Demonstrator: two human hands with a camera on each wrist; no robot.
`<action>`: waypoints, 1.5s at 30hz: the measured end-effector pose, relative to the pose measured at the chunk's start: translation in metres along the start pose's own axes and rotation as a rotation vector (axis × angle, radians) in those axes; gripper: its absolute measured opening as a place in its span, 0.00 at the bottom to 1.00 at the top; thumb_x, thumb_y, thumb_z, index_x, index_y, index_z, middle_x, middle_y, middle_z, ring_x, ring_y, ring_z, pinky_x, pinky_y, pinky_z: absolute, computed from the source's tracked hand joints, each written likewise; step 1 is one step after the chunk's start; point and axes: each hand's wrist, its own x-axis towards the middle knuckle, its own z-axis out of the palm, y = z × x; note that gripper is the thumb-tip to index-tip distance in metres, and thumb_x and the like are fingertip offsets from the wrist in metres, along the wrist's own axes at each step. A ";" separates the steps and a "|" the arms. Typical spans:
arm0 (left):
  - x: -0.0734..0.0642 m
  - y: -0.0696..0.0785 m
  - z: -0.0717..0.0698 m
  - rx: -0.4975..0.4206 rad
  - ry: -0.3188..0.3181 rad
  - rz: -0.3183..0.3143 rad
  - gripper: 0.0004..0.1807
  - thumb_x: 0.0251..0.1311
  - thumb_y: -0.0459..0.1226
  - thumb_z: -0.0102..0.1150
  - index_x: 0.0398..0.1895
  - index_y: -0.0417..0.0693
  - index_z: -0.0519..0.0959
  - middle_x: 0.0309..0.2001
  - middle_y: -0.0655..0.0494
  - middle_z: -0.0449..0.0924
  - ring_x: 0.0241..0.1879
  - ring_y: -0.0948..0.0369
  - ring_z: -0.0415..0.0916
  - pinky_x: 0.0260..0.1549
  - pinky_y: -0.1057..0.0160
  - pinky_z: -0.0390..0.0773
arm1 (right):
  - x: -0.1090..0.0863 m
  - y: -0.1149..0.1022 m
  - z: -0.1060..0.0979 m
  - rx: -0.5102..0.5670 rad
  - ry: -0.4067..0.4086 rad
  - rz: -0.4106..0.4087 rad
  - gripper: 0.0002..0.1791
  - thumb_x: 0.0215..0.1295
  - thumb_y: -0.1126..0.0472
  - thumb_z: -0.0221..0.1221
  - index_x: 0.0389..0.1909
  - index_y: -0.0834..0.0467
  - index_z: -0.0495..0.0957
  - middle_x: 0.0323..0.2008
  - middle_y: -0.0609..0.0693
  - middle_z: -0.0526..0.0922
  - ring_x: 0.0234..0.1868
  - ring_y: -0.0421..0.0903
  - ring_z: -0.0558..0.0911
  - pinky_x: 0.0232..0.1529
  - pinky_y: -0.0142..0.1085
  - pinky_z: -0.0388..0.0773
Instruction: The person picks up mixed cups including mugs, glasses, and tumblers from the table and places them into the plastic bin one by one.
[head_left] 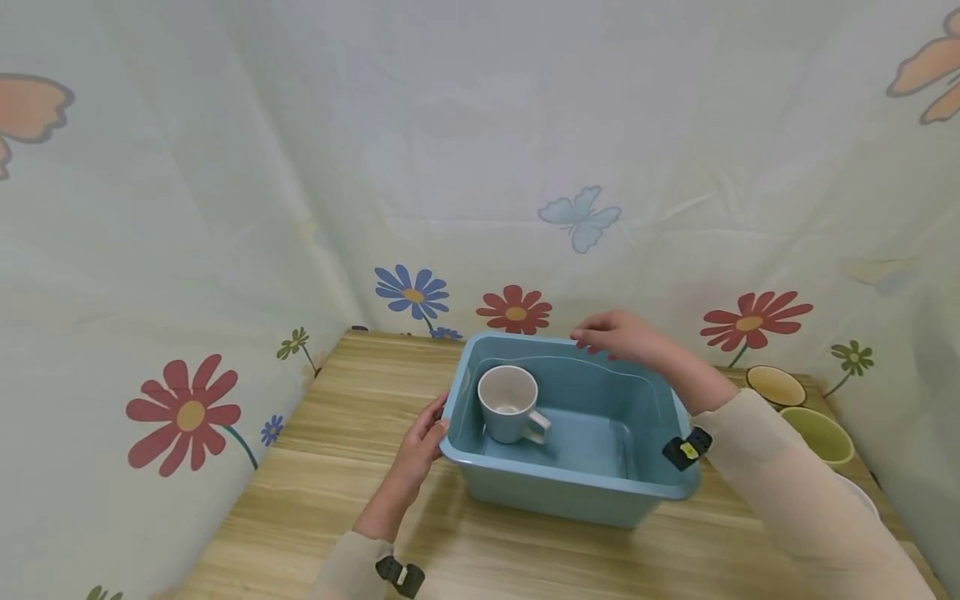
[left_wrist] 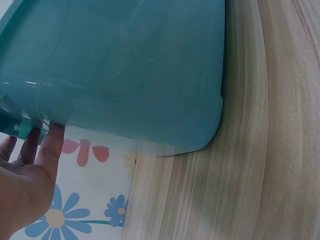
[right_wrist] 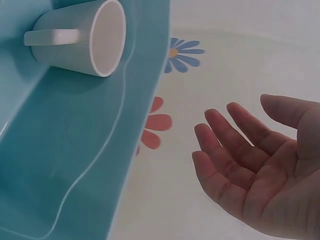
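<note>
A blue plastic tub (head_left: 555, 492) stands on the wooden table, with a white mug (head_left: 508, 400) upright inside its left part, handle towards the right. My left hand (head_left: 420, 442) grips the tub's left rim. In the left wrist view, the fingers (left_wrist: 50, 150) of that hand hook under the lip of the tub (left_wrist: 125, 65). Over the far rim hovers my right hand (head_left: 618, 333), holding nothing. The right wrist view has this hand (right_wrist: 260, 175) apart from the tub (right_wrist: 100, 125), its fingers loosely bent and thumb spread.
Right of the tub, by the wall, are a cream-coloured bowl (head_left: 776, 386) and a green bowl (head_left: 821, 433). A white dish (head_left: 858, 496) is mostly hidden behind my right sleeve. A flower-printed sheet (head_left: 480, 167) hangs behind and beside the wooden table (head_left: 360, 408).
</note>
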 end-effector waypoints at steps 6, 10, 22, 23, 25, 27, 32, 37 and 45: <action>0.000 0.001 0.000 -0.003 0.002 -0.011 0.31 0.76 0.37 0.42 0.79 0.39 0.58 0.77 0.34 0.60 0.71 0.43 0.67 0.61 0.52 0.80 | -0.022 0.003 -0.003 -0.022 0.067 -0.035 0.23 0.78 0.54 0.52 0.61 0.68 0.78 0.56 0.68 0.83 0.54 0.62 0.82 0.57 0.53 0.83; 0.000 -0.001 0.000 -0.005 0.003 -0.012 0.31 0.76 0.37 0.42 0.79 0.39 0.57 0.77 0.34 0.60 0.71 0.42 0.67 0.61 0.51 0.79 | -0.035 0.009 -0.003 -0.036 0.101 -0.067 0.24 0.78 0.54 0.53 0.61 0.68 0.78 0.56 0.67 0.84 0.53 0.59 0.83 0.58 0.55 0.82; -0.003 -0.002 0.000 0.015 0.001 -0.001 0.31 0.77 0.38 0.42 0.79 0.39 0.57 0.77 0.33 0.59 0.72 0.40 0.65 0.63 0.45 0.78 | -0.063 0.029 0.000 -0.008 0.156 -0.105 0.23 0.78 0.55 0.53 0.61 0.69 0.77 0.54 0.66 0.85 0.54 0.61 0.84 0.55 0.57 0.83; -0.003 -0.002 0.000 0.015 0.000 -0.003 0.31 0.77 0.39 0.42 0.80 0.40 0.57 0.78 0.33 0.59 0.73 0.39 0.65 0.63 0.45 0.78 | -0.065 0.031 0.001 -0.002 0.162 -0.109 0.23 0.78 0.55 0.53 0.61 0.69 0.77 0.54 0.66 0.85 0.54 0.61 0.84 0.55 0.57 0.83; -0.003 -0.002 0.001 0.016 -0.001 -0.004 0.31 0.77 0.39 0.42 0.80 0.40 0.57 0.78 0.34 0.59 0.73 0.39 0.64 0.64 0.44 0.77 | -0.069 0.037 0.003 0.011 0.177 -0.117 0.22 0.78 0.56 0.52 0.60 0.69 0.78 0.54 0.66 0.85 0.54 0.61 0.84 0.54 0.57 0.83; -0.004 -0.002 0.001 0.019 -0.002 -0.004 0.31 0.77 0.39 0.42 0.80 0.39 0.57 0.78 0.33 0.58 0.73 0.39 0.64 0.64 0.45 0.77 | -0.072 0.042 0.005 0.025 0.191 -0.113 0.22 0.79 0.56 0.52 0.60 0.69 0.78 0.54 0.67 0.85 0.55 0.62 0.84 0.54 0.58 0.83; -0.004 -0.002 0.002 0.021 -0.007 -0.003 0.31 0.77 0.39 0.42 0.80 0.39 0.56 0.78 0.33 0.58 0.73 0.39 0.64 0.63 0.46 0.78 | -0.083 0.051 0.013 0.074 0.238 -0.087 0.22 0.79 0.56 0.51 0.61 0.69 0.77 0.57 0.69 0.83 0.58 0.65 0.82 0.57 0.56 0.83; -0.002 0.000 0.001 0.010 -0.009 0.007 0.31 0.77 0.39 0.42 0.79 0.39 0.57 0.78 0.34 0.59 0.73 0.40 0.64 0.62 0.48 0.78 | -0.095 0.057 0.018 0.087 0.304 -0.050 0.22 0.80 0.57 0.50 0.60 0.70 0.77 0.57 0.69 0.83 0.57 0.59 0.84 0.54 0.42 0.86; -0.001 -0.001 0.000 0.015 -0.009 0.017 0.31 0.78 0.40 0.42 0.79 0.40 0.57 0.77 0.34 0.60 0.71 0.41 0.66 0.60 0.53 0.79 | -0.110 0.073 0.027 0.115 0.384 0.013 0.21 0.79 0.57 0.51 0.61 0.67 0.78 0.57 0.67 0.84 0.44 0.15 0.73 0.46 0.22 0.79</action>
